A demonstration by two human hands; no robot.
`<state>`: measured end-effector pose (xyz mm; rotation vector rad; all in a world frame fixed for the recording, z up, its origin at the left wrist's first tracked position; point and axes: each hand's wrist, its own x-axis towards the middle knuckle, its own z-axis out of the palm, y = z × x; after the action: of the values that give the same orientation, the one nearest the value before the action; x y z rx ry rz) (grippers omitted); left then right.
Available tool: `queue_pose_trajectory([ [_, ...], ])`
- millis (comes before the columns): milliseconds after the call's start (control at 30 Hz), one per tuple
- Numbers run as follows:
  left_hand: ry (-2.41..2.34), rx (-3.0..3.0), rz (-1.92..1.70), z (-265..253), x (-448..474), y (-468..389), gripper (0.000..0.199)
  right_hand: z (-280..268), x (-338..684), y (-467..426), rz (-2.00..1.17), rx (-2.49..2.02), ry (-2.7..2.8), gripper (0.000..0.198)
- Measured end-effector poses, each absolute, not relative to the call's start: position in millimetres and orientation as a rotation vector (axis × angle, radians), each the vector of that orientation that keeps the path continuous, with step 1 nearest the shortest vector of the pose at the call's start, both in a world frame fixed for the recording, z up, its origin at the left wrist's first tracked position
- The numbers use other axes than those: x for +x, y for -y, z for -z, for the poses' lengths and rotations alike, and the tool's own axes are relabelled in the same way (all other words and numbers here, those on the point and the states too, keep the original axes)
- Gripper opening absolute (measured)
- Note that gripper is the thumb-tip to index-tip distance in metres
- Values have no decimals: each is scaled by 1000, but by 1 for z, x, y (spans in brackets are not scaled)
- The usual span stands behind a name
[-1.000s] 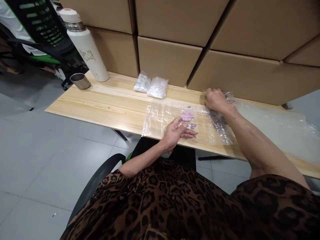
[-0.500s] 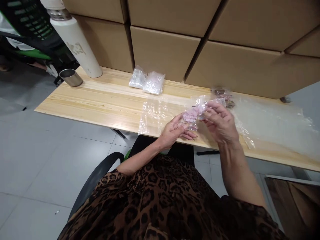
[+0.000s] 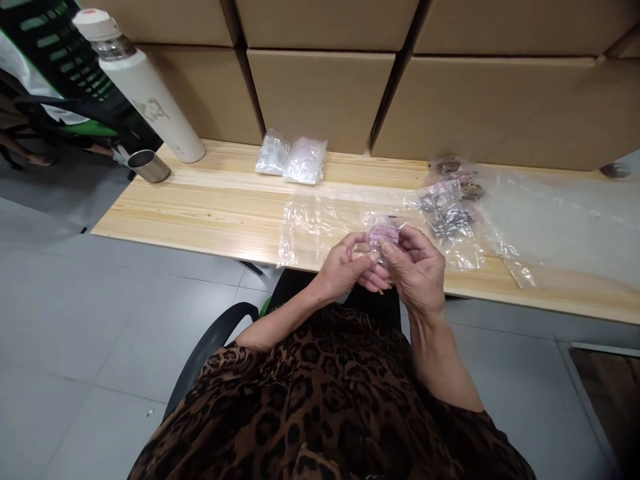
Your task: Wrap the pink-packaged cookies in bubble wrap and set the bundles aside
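Note:
A small clear plastic packet with pink print is held between my two hands above the table's front edge. My left hand grips its left side, the thumb lying over the front. On the right, my right hand pinches the same packet with thumb and fingers. What the packet contains is hard to make out. Under and behind the hands lies a large clear plastic bag, flat on the wood. Several small packets with dark and pink contents lie just beyond my right hand.
Two small filled clear packets lie near the wall of cardboard boxes. A white flask and a steel cup stand at the table's left end. Clear plastic sheeting covers the right side. At far left is part of another person.
My right hand has moved left and down, closer to my left hand, and grips the packet lower. Packets beyond it now show more fully. The whole view has shifted slightly.

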<state>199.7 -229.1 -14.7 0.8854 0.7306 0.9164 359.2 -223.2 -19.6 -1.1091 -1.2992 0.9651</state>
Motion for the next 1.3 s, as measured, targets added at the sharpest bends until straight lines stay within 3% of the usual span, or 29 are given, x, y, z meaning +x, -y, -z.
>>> queue_pose_trajectory([
  [233,-1011,1404,-1162,5,201,233,50,15,360,232,-876,-1102,1292,45],
  [500,-770,1051,-1097,1,207,235,56,10,369,244,-1016,-988,1280,50],
  [700,-720,1015,-1081,2,207,235,54,14,373,243,-1084,-988,1254,35],
  [833,-720,1067,-1022,9,202,236,51,6,379,241,-1176,-1016,1353,36],
  [900,-766,1111,-1045,11,198,237,48,-1,392,240,-1057,-1074,1416,36],
  [1067,-905,1257,-1046,11,190,237,42,-2,464,229,-376,-1439,1440,46],
  [1300,-940,1359,-1013,7,188,235,40,24,526,217,-98,-1762,1551,62],
])
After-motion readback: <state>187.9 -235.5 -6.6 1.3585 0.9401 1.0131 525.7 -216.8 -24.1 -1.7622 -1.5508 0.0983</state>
